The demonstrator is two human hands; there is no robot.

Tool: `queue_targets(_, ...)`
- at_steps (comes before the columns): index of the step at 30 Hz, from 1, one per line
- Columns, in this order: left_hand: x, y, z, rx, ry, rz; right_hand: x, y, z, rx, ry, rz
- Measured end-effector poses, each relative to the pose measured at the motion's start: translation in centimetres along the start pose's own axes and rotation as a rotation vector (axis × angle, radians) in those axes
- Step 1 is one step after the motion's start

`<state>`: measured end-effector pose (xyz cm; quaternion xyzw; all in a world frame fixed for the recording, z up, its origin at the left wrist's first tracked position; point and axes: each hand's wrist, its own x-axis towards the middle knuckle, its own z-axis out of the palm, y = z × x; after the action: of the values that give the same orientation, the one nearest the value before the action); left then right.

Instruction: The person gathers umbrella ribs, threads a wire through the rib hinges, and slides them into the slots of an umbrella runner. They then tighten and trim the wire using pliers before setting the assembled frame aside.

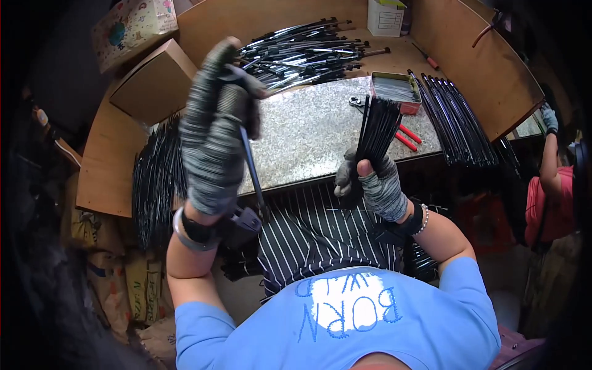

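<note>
The left hand (213,132), in a grey knit glove, is raised over the left side of the speckled stone worktop (308,132), its fingers clenched around a slim black rod (251,165) that runs down toward six o'clock – its lower end meets a dark block-shaped fitting (243,223) just beside the wrist. The right hand (376,182), gloved the same way, grips a bundle of thin black rods (376,129) at their lower ends, thumb pressed across the front; the bundle stands nearly upright at the worktop's near edge, fanning slightly toward twelve o'clock.

At twelve o'clock from the bundle sits a shallow metal tin (396,89) filled with fine dark pieces, and red-handled pliers (404,135) lie just at its three o'clock. A loose heap of black rods (302,52) covers the far side of the table – another row (456,117) lies at two o'clock, and a further stack (157,172) at nine o'clock. A striped apron (308,234) covers the person's lap. At the right rim a second person's gloved hand (549,118) shows.
</note>
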<state>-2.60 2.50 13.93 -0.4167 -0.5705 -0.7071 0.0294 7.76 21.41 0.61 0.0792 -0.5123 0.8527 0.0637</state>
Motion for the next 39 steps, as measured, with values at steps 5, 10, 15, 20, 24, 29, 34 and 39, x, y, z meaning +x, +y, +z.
queue_targets(5, -3.3, -3.0, 2.3, -0.205, 0.173, -0.227, -0.8, 0.9, 1.1, -0.065, -0.097, 0.043)
queue_targets(10, -3.9, -4.3, 3.6, -0.496, 0.115, -0.230, -0.6, 0.6, 1.5, -0.133, -0.084, 0.159)
queue_targets(15, -4.1, -4.9, 3.9, -0.526, 0.136, -0.234, -0.3, 0.8, 1.2, -0.146, -0.095, 0.156)
queue_targets(20, -4.4, -4.8, 3.5, -0.618, 0.183, -0.253, 0.0, -0.9, 0.6, -0.130, -0.084, 0.072)
queue_targets(24, -5.1, -5.2, 3.9, -0.538, 0.233, -0.240, 0.2, -1.1, 0.9, -0.079, -0.041, 0.042)
queue_targets(29, -5.3, -5.2, 4.5, -0.626, 0.292, -0.270, 0.4, 0.1, 2.2, -0.103, -0.056, 0.139)
queue_targets(34, -5.3, -5.6, 4.3, -0.457, 0.253, -0.194, 0.9, 0.5, 3.4, -0.172, -0.043, 0.096)
queue_targets(39, -5.6, -5.9, 4.2, -0.439, 0.239, -0.200, 1.2, 0.5, 3.4, -0.239, -0.064, 0.104)
